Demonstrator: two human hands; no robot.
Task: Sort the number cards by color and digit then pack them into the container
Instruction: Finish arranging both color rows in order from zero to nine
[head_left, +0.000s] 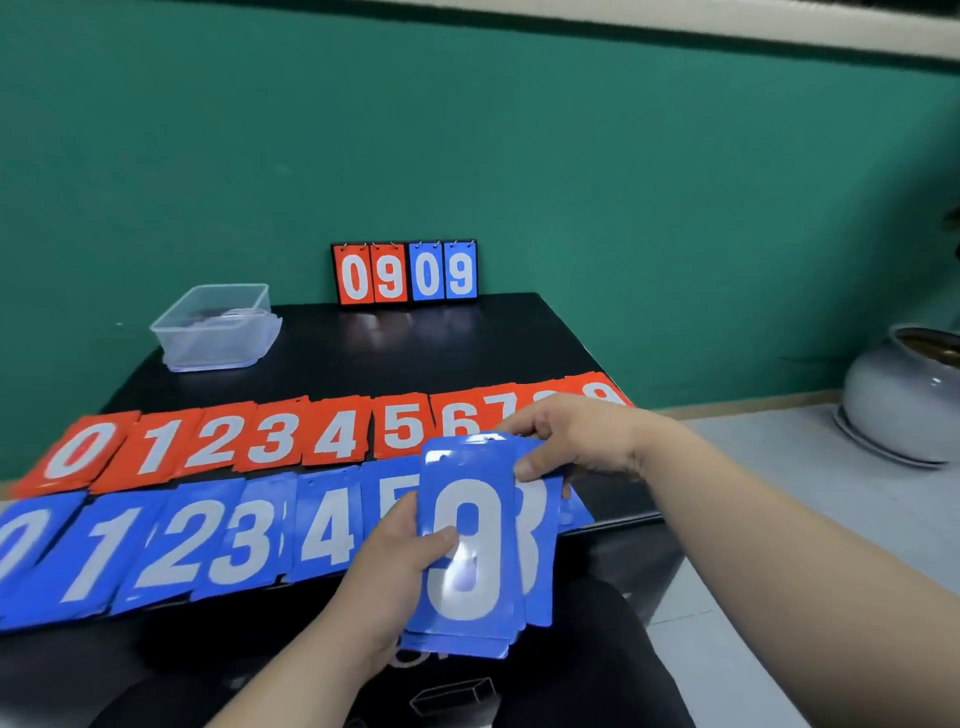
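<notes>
left hand: grips blue card stack from left | right hand: pinches stack's top edge

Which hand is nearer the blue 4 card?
Left. The left hand sits just right of the blue 4 card; the right hand is farther right, at the held blue stack's top.

One container, one scoreboard, one pot

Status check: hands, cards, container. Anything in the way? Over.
Left hand grips blue stack, right hand pinches its top edge. Red row and blue row laid out. Container back left, apart from cards. Path to it looks open.
</notes>
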